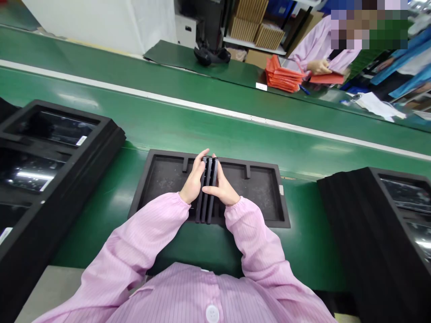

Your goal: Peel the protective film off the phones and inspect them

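Three thin black flat panels (204, 211) stand on edge, side by side, between my hands at the middle of the view. My left hand (193, 181) presses on their left side, with its fingers toward the top end. From the right, my right hand (225, 189) closes on them, its thumb laid across their edges. Under the hands lies a shallow black foam tray (266, 195) with small tabs along its far wall. The panels cover part of the tray's middle, and their faces are mostly hidden.
At left stands a stack of black foam trays (77, 179) with glossy dark panels in it; another stack (340, 224) stands at right. Across the green bench (161, 121), a co-worker's hand (319, 67) is near red packets (283, 76). A black object (212, 54) lies beyond.
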A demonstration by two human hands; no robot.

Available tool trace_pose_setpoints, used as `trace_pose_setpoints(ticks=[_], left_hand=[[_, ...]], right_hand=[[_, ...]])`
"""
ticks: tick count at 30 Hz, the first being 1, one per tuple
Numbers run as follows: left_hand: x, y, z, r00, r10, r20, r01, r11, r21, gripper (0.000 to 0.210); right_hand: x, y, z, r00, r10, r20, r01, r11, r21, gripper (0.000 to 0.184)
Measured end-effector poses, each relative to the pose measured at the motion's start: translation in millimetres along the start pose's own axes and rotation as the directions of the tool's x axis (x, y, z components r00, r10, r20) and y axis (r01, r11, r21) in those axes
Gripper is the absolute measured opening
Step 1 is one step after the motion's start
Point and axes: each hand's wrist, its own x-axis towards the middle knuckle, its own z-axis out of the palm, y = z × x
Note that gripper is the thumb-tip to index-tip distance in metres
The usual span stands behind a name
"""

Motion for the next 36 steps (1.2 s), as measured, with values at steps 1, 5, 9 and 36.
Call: trace_pose_setpoints(ticks=[1,5,9,36], left_hand=[[1,0,-0.7,1.000,-0.012,0.004,0.012,1.000,-0.017,0.047],[7,1,-10.9,0.999,-0.047,0.019,0.047,0.998,-0.047,0.031],[12,0,-20.1,0.997,-0.048,0.059,0.051,0.997,-0.057,0.028],[8,0,-28.0,0.976,0.068,0.206,-0.058,0.997,-0.055,0.050]], right_hand=[[0,2,0,1.000,-0.001,-0.004,0.001,1.000,0.005,0.131],[0,9,-1,0.999,0.027,-0.036,-0.028,0.999,-0.020,0.126],[-2,11,2,0.998,-0.003,-0.064,0.000,0.999,-0.047,0.124],[-9,11,-1,0.994,0.070,-0.086,-0.060,0.992,0.114,0.089]])
